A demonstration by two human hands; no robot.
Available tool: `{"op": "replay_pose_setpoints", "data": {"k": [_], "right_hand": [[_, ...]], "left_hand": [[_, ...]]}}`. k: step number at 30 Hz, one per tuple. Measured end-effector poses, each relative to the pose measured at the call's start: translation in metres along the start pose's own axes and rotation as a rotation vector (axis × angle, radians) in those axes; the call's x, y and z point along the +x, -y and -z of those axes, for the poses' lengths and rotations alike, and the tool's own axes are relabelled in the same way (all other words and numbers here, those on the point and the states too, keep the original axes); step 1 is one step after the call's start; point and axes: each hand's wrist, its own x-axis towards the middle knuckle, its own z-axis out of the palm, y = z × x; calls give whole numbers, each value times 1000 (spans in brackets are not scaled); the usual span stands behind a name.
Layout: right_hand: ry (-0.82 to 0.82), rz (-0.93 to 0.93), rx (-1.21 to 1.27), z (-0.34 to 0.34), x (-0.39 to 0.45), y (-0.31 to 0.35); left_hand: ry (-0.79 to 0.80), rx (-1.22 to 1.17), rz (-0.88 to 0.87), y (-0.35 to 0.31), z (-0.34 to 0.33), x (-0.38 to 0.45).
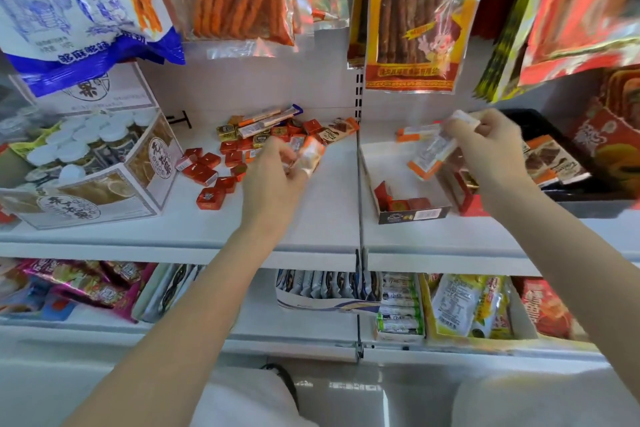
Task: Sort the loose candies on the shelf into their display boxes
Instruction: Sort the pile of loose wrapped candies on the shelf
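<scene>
Left hand point(277, 173) pinching an orange-white candy packet point(311, 156) beside the loose candies point(242, 152) — right hand point(491, 152) gripping orange-edged bars point(429, 156) over the white display box point(408, 184); print too blurred to read.

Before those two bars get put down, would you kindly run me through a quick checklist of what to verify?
1. Left hand has a firm grip on its orange-and-white bar: ok.
2. Right hand holds its bar: ok.
3. White display box has room: ok, only a few red candies at its front.
4. Bar matches that box: cannot tell, blurred.
5. Loose pile remains to sort: not ok.
</scene>
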Motion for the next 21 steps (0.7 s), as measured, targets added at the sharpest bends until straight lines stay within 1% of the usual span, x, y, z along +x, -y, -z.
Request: {"op": "replay_pose_setpoints", "data": {"k": [2,5,7,9,11,13,16,18,21], "right_hand": [[-97,5,-86,23,4,-7],[-249,40,-222,63,14,-21],[-322,7,-169,88,21,-31],[-344,-54,-108,105,28,-40],[-311,-67,-188,117,36,-51],[-266,-36,-330,124,41,-58],[-196,55,-508,130,50,-66],[-110,59,-657,133,56,-72],[-22,49,-756,139,61,-80]], "left_hand": [[33,-151,25,-19,-15,1],[129,-319,-2,-51,-41,2],[177,-391,-14,-70,-58,2],[232,-423,-9,-88,-75,-1],[267,-446,-13,-102,-94,-5],[303,-455,-38,-115,-112,-9],[366,-425,-114,-132,-133,-15],[392,-407,-177,-141,-144,-17],[426,-399,-241,-151,-158,-17]]}}
